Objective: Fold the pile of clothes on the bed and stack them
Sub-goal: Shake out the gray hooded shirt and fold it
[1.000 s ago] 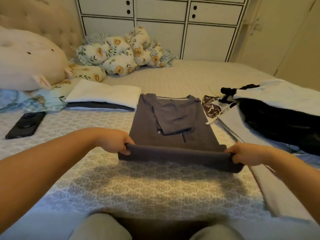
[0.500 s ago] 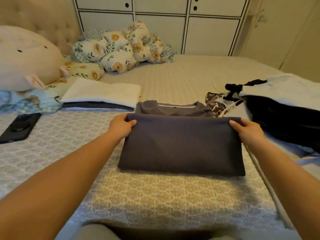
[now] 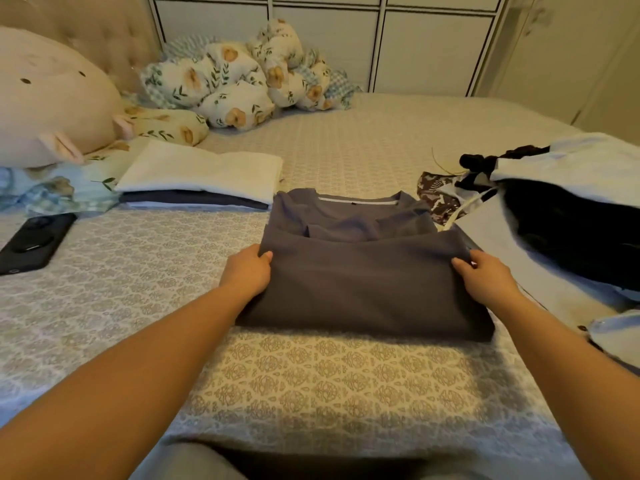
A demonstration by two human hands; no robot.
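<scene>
Black phone (image 3: 33, 242) lies flat near the bed's left edge. Big pink plush (image 3: 48, 98) sits at the far left corner against the headboard, floral cushions (image 3: 239, 81) bunched along the far edge beside it. Folded stack (image 3: 201, 180), white piece on top of dark ones, lies left of centre, just beside the grey shirt's collar end. Left hand (image 3: 247, 271) holds the grey shirt (image 3: 363, 278) at its left side, grip pinching the edge of the folded-over layer, thumb on top. Shirt lies mid-bed (image 3: 311, 375), bottom half folded up over the body, collar still showing at the far end. Right hand (image 3: 485, 280) pinches the same folded layer at its right corner. Unfolded pile (image 3: 561, 216), pale blue, black and patterned pieces, lies along the bed's right edge, touching the shirt's right side.
</scene>
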